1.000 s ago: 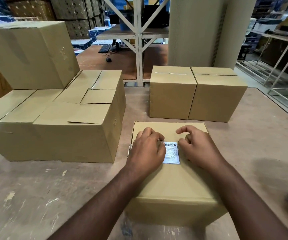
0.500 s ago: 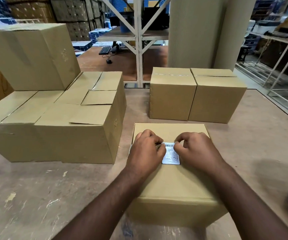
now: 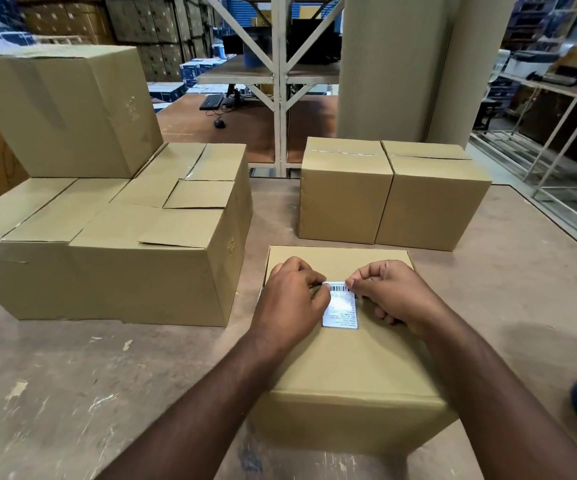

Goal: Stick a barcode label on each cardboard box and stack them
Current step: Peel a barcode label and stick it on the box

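White paper with a black barcode along its top edge is what my fingers are working: the barcode label (image 3: 341,305) lies on top of the nearest cardboard box (image 3: 345,358), just below the centre of the frame. My left hand (image 3: 292,304) sits curled at the label's upper left corner, thumb and forefinger pinching that corner. My right hand (image 3: 392,297) is curled the same way at the upper right corner, its fingertips nipping the label's top edge; the remaining fingers fold under against the box top. The lower half of the label lies flat on the cardboard. Whether the top edge is stuck down or lifted I cannot tell.

Both forearms come up from the bottom edge of the frame and converge on this box, which stands on the worn brown table (image 3: 72,382).

Behind it, right of centre, two sealed boxes (image 3: 394,199) stand side by side, touching, apart from the near box. At left is a low group of larger cartons (image 3: 113,258) set tight together, one with a top flap slightly raised, and another carton (image 3: 62,112) sits on top of them in the upper left of the frame.

Farther back, a pale metal rack frame (image 3: 280,81) rises at top centre, a thick roll of corrugated board (image 3: 394,64) stands just to its right, and a keyboard (image 3: 211,102) lies on the desk beyond.
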A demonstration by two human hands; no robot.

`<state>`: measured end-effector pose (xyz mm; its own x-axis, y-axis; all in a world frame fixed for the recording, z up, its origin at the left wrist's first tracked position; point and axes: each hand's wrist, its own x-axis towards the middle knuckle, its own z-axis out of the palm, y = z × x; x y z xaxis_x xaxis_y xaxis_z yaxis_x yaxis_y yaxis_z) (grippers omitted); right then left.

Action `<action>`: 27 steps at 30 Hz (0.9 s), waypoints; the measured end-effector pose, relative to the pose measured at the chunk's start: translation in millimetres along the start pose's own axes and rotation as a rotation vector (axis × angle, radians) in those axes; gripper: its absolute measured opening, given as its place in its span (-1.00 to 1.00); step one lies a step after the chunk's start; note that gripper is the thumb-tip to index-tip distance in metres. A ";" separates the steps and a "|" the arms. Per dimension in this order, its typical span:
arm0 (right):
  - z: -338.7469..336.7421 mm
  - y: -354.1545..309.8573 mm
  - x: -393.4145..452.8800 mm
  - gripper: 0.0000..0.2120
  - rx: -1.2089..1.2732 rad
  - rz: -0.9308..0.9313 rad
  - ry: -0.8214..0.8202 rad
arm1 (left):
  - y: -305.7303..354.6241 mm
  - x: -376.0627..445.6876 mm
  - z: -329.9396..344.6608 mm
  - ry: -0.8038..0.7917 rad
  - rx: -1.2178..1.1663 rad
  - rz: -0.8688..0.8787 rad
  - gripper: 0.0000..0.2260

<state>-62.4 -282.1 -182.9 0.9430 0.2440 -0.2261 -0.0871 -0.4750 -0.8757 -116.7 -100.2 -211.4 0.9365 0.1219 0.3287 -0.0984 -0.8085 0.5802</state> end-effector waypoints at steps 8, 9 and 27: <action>-1.7 4.6 -9.4 -0.91 0.186 -0.165 0.060 | 0.7 -0.3 -11.0 -0.063 -0.558 -0.165 -0.96; -2.6 4.6 -11.3 -0.90 0.188 -0.194 0.055 | 0.5 0.1 -11.1 -0.062 -0.623 -0.178 -0.96; -19.2 2.9 -28.8 -0.92 0.375 -0.576 0.187 | 6.1 -2.6 -16.5 -0.053 -0.795 -0.198 -0.72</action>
<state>-83.6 -306.7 -170.7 0.9086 0.2039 0.3646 0.3691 0.0170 -0.9293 -125.3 -96.0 -196.5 0.9744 0.1757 0.1405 -0.1199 -0.1231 0.9851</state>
